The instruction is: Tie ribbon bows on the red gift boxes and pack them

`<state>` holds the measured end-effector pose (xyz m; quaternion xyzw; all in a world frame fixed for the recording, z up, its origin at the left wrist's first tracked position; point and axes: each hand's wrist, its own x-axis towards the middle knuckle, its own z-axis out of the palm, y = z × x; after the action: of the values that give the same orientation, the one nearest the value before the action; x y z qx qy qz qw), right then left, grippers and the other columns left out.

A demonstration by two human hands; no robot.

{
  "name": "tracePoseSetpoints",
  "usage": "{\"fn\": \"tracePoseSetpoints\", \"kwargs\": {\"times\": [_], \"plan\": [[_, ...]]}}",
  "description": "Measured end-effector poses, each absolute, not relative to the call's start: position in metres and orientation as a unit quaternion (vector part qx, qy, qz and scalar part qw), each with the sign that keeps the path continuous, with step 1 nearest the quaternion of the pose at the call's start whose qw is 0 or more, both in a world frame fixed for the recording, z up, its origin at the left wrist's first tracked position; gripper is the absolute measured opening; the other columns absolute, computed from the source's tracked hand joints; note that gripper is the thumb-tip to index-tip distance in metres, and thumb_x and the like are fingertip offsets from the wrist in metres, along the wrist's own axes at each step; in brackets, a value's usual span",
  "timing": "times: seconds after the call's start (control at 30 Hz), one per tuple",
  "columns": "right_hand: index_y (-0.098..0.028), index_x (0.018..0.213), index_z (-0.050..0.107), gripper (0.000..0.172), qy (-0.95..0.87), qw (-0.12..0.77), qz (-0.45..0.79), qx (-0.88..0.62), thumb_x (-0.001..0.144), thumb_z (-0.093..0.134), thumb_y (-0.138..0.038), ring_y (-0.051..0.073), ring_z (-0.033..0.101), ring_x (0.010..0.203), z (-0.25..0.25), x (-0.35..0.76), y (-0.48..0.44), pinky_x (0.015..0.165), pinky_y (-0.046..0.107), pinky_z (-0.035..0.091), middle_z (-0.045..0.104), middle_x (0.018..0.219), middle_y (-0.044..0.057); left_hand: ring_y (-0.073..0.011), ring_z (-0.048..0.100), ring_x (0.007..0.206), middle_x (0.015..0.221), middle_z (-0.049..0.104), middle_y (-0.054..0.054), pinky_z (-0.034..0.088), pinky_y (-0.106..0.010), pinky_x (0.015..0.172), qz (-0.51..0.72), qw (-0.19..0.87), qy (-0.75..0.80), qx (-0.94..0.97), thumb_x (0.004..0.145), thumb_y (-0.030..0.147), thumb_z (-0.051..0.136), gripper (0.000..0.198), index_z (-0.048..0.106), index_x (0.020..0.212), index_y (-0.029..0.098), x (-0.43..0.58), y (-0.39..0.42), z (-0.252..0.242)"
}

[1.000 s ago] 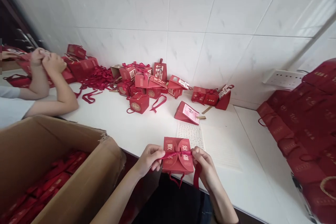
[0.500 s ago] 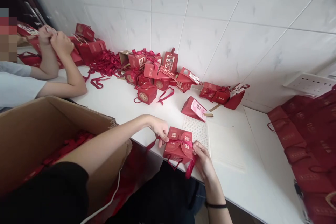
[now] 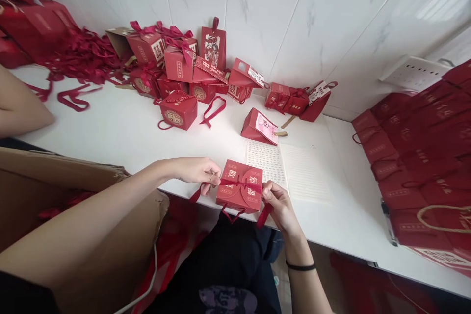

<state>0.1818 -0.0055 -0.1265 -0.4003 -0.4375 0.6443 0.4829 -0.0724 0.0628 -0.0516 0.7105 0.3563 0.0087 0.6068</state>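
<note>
White tabletop [image 3: 331,225], near edge: red box [image 3: 239,197] with ribbon [image 3: 229,183] across its top. Left hand [image 3: 206,174] and right hand [image 3: 278,203] pinch the ribbon at opposite sides. Beyond: printed sheet [image 3: 265,161], wedge-shaped box [image 3: 250,125], tiled wall [image 3: 268,10].

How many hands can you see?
2: the left hand pinches the ribbon left of the red box, the right hand pinches it on the right. Another person's arm shows at far left, its hand out of frame.

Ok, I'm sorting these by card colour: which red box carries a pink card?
The wedge-shaped box just beyond the ribboned box between the left hand and right hand. Its pink card sets it apart; the other boxes show none.
</note>
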Motion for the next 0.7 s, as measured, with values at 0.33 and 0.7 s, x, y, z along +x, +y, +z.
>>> {"fn": "tracePoseSetpoints", "kwargs": {"times": [0.33, 0.7], "plan": [[-0.022, 0.075, 0.067, 0.02, -0.591, 0.389, 0.57, -0.417, 0.085, 0.061, -0.038, 0.017, 0.053, 0.08, -0.058, 0.194, -0.007, 0.07, 0.028, 0.041, 0.061, 0.087, 0.004, -0.0127, 0.048, 0.056, 0.061, 0.056, -0.002, 0.036, -0.021, 0.053, 0.07, 0.577, 0.33, 0.744, 0.078, 0.033, 0.058, 0.025, 0.061, 0.061, 0.016, -0.076, 0.056, -0.041], [-0.022, 0.072, 0.071, 0.015, -0.59, 0.486, 0.461, -0.45, 0.077, 0.066, -0.034, 0.018, 0.056, 0.069, -0.065, 0.141, -0.001, 0.063, 0.029, 0.044, 0.066, 0.074, 0.004, -0.011, 0.044, 0.05, 0.056, 0.05, 0.001, 0.033, -0.021, 0.047, 0.018, 0.551, 0.35, 0.758, 0.079, 0.032, 0.052, 0.023, 0.051, 0.061, 0.018, -0.07, 0.04, -0.02]]}}
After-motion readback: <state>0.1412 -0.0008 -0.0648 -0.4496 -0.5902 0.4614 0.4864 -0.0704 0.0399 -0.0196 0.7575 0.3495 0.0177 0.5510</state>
